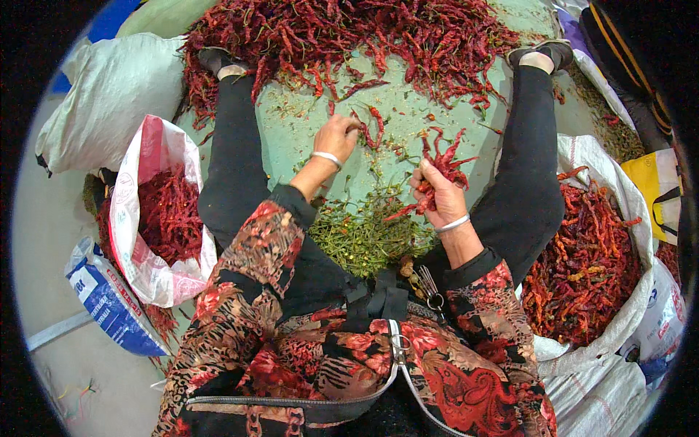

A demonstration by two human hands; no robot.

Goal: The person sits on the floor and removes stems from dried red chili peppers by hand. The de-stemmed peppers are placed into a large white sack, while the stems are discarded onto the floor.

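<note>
My right hand [439,191] is closed around a bunch of dried red chili peppers [450,158], whose tips stick out above and below the fist. My left hand [336,139] is over the pale green sheet [295,123], its fingers bent together beside a few loose chili peppers [377,127]; whether it holds anything is not clear. Between my thighs lies a heap of green chili stems [371,232]. Beyond both hands, a large pile of dried red chili peppers [349,33] spreads across the sheet between and around my feet.
At the left stands an open white and red sack [123,218] of dark red chilies, beside a blue and white bag [109,306] and a full white sack [117,104]. An open white woven sack [644,235] of chilies stands at the right. Another person's dark-clothed leg [622,65] shows at the upper right.
</note>
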